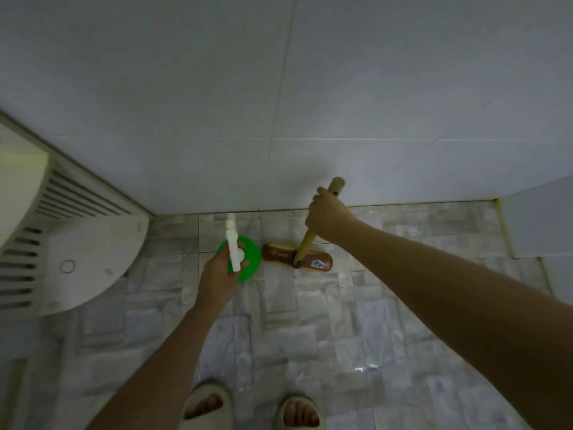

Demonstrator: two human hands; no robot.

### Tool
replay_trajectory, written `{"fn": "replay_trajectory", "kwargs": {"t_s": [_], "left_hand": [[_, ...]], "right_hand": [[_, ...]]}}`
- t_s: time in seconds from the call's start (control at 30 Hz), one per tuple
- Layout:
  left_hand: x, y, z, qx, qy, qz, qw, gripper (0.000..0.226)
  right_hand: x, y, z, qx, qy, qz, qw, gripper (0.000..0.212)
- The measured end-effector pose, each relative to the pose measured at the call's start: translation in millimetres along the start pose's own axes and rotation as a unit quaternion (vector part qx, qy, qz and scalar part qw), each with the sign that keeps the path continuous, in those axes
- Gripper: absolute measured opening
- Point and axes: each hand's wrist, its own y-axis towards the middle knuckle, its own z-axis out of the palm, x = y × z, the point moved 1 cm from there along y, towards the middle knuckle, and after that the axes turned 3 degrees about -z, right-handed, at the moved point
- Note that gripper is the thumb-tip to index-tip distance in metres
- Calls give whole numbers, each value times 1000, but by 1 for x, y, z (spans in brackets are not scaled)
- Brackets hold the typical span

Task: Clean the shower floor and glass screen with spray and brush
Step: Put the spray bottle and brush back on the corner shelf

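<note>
A green spray bottle (251, 256) with a white nozzle (232, 243) is seen from above, and my left hand (218, 276) grips it over the floor. My right hand (327, 217) grips the wooden handle (336, 186) of a brush near its top end. The handle slopes down to a brown wooden brush head (279, 252), which lies flat on the grey stone-patterned floor tiles (310, 352) close to the white tiled wall (310, 103). The bottle hangs just left of the brush head.
A white corner shelf with slats (80, 243) juts out at the left, beside a cream object (18, 184). A wall corner with a yellowish joint (504, 221) stands at the right. My two feet in beige slippers (254, 409) stand at the bottom edge.
</note>
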Motion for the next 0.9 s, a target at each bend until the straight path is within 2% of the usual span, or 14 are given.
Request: {"fn": "replay_trajectory", "kwargs": {"t_s": [0.23,0.37,0.6,0.8,0.9], "left_hand": [[-80,-74,-52,-27,-5,-4,1000,44],[-154,-146,-105,-25,10,3,1000,47],[-300,-278,-224,-41,-28,-10,999,38],[-380,-371,-327,-109,-23,47,993,38],[-411,-410,-378,-153,-22,87,984,41]], "right_hand": [[-9,-108,-40,35,101,91,990,15],[-38,-200,-98,40,177,114,977,23],[-89,-353,-202,-32,266,164,949,20],[-116,-433,-272,-105,358,195,907,19],[-120,-450,-306,-149,433,160,875,20]]}}
